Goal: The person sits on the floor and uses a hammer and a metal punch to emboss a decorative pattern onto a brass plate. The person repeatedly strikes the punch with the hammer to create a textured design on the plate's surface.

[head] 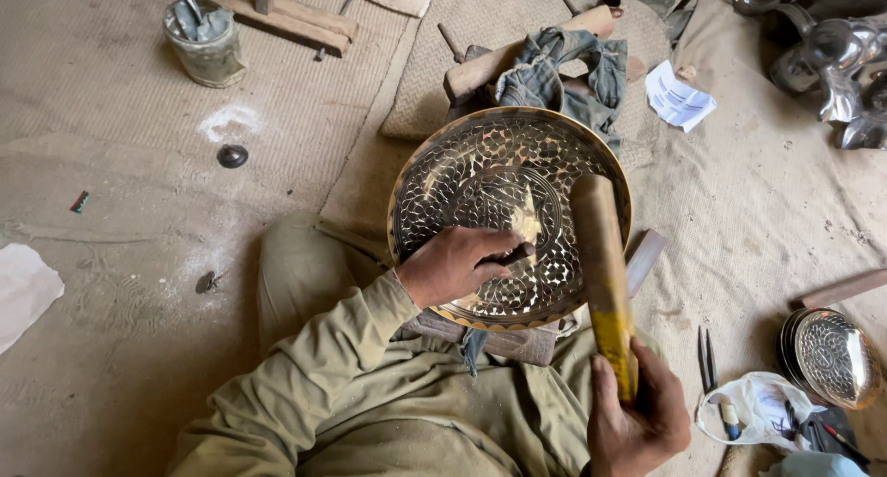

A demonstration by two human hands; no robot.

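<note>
— What is in the middle of the view?

— A large round brass tray engraved with a dense leaf-and-medallion pattern [480,177], tilted toward the person and propped on a wooden block over their lap. The person sits on the woven mat floor [120,283] in olive-green clothes.

— And the left hand?

— The left hand [453,265] rests on the lower part of the tray, fingers curled tight around a small dark metal punch [517,253] whose tip meets the engraved surface near the central medallion.

— The right one?

— The right hand [637,422] is closed around the yellowish lower end of a long wooden mallet-like club [601,265]. The club runs up across the tray's right side, its rounded top over the pattern, just right of the punch.

— What lies around?

— Behind the tray, a crumpled blue-grey cloth [564,71] draped over wooden pieces. Far left at the top, a dented grey metal can [205,43] with tools in it, and nearer, a small dark domed metal piece [232,156] on the mat. To the right, a folded white paper [679,96]; lower right, a stack of smaller engraved brass plates [832,357], a dark metal divider tool [708,359], and a white plastic bag [758,408] holding small tools.
</note>
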